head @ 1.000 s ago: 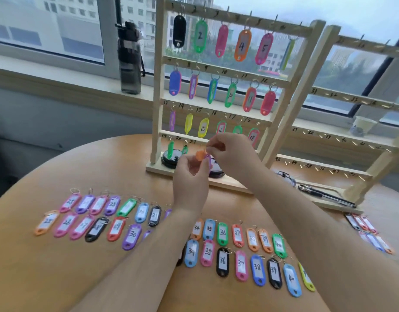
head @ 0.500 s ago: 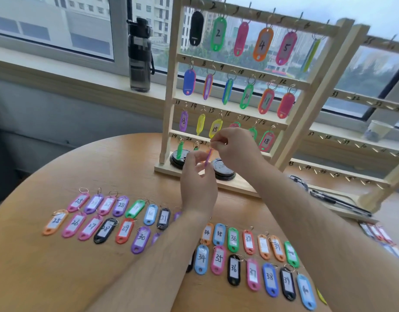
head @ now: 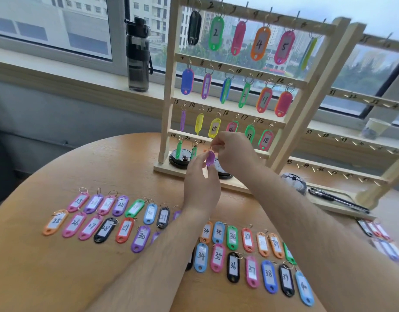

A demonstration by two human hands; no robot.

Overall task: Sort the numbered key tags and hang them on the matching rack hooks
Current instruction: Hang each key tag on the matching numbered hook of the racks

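A purple key tag (head: 210, 158) hangs between my two hands in front of the bottom bar of the wooden rack (head: 250, 19). My left hand (head: 202, 181) pinches the tag's body from below. My right hand (head: 235, 152) pinches its metal ring at the top, close to the hook marked 21. Tags numbered 1 to 18 hang on the upper three bars, and two green tags (head: 179, 149) hang on the bottom bar. Several numbered tags (head: 104, 217) lie in rows on the round table (head: 36, 266), some hidden under my forearms.
A second wooden rack (head: 360, 140) with bare hooks stands to the right. A dark water bottle (head: 138, 55) stands on the windowsill, a paper cup (head: 375, 128) farther right. Black round lids (head: 179, 159) and pens (head: 338, 199) lie by the rack bases. More tags (head: 383, 239) lie at the right edge.
The view has shifted, so the rack sits more to the right. My hands have risen slightly toward the bottom bar, and the purple tag now hangs flat-on between them.
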